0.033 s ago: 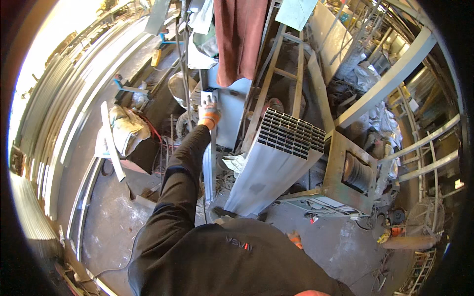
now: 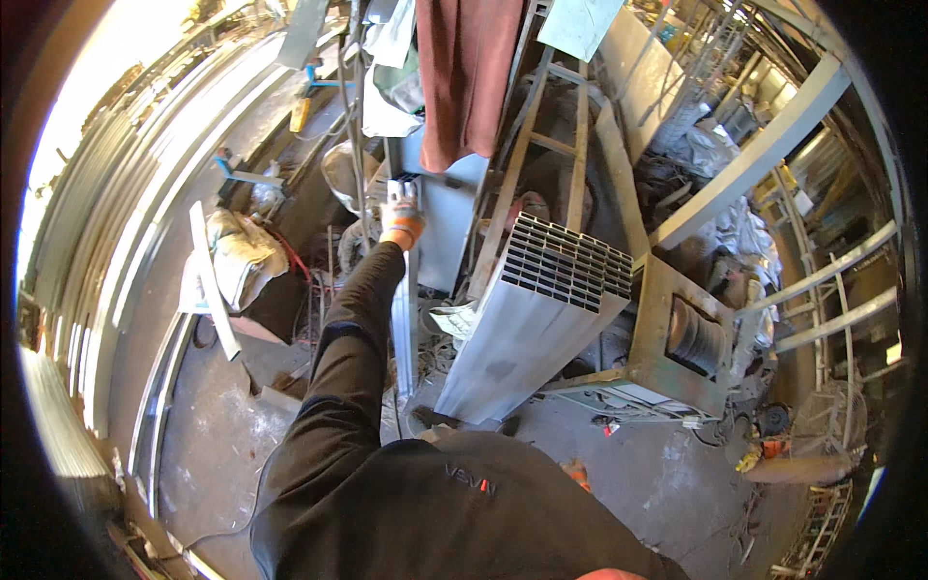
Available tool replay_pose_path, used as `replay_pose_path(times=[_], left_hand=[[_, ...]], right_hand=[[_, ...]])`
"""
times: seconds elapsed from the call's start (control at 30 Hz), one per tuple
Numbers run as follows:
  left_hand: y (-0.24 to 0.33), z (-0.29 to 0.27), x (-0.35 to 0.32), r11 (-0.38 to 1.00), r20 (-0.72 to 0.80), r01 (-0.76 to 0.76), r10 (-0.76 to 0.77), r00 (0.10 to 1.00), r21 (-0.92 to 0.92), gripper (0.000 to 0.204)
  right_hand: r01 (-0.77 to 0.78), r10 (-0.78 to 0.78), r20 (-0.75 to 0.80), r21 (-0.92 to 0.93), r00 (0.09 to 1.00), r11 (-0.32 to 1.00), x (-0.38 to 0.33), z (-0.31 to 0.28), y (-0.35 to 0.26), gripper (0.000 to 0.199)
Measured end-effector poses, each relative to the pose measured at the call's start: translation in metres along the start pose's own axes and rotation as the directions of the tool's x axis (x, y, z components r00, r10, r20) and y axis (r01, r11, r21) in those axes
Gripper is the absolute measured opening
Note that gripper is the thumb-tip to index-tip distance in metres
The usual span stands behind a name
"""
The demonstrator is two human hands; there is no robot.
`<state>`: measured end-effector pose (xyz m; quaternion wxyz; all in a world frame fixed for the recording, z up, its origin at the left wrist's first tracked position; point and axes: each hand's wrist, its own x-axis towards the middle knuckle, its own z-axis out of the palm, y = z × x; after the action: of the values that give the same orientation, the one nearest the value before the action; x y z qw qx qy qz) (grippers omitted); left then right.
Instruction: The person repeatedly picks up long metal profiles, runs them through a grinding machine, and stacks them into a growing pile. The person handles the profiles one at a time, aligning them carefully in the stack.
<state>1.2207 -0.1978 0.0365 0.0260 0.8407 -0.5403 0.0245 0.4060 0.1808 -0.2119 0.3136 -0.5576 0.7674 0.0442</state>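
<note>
My left hand point(image 2: 402, 215), in a grey and orange glove, reaches far forward at the end of my outstretched arm. It is closed over the upper end of a narrow set of upright silvery metal profiles point(image 2: 404, 333). Dark slotted ends show just beyond the fingers. Only a bit of orange glove shows of my right hand point(image 2: 577, 474), beside my torso; my body hides the fingers. Right of the narrow set stands a thick bundle of metal profiles point(image 2: 522, 333), its hollow rectangular ends facing up.
A reddish-brown cloth point(image 2: 464, 87) hangs just beyond my left hand. Right of the bundle is a metal frame holding a wire spool point(image 2: 698, 338). Long profiles point(image 2: 126, 251) lie along the left. A box topped with a sack point(image 2: 242, 261) stands left of my arm.
The view has shifted slightly, and my left hand appears a little further left and higher. It stays at the top of the upright profiles.
</note>
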Motion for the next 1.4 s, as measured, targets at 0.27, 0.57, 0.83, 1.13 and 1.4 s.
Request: replay_pose_path(times=[0.27, 0.57, 0.83, 1.13, 1.4], left_hand=[[-0.019, 0.036, 0.05, 0.999, -0.226, -0.041, 0.037, 0.973, -0.009, 0.048], [-0.013, -0.021, -0.116, 0.991, -0.388, -0.119, 0.087, 0.917, -0.06, 0.04], [0.087, -0.14, -0.432, 0.835, -0.415, 0.047, -0.319, 0.852, -0.548, 0.085], [0.152, -0.196, -0.615, 0.731, -0.15, 0.277, -0.459, 0.876, -0.624, 0.053], [0.259, -0.404, -0.677, 0.885, -0.122, -0.046, -0.013, 0.992, -0.464, 0.061]], right_hand=[[0.128, -0.05, 0.283, -0.264, 0.958, 0.956, -0.097, -0.008, 0.057, 0.063], [-0.152, 0.17, 0.247, -0.091, 0.954, 0.984, -0.066, 0.008, 0.049, 0.073], [0.48, -0.518, -0.033, 0.429, 0.855, 0.765, 0.061, -0.058, -0.121, 0.064], [0.934, -0.928, 0.365, 0.298, 0.079, 0.196, 0.001, -0.074, -0.294, 0.094], [0.853, -0.937, 0.269, 0.519, -0.224, -0.055, -0.124, -0.012, -0.26, 0.11]])
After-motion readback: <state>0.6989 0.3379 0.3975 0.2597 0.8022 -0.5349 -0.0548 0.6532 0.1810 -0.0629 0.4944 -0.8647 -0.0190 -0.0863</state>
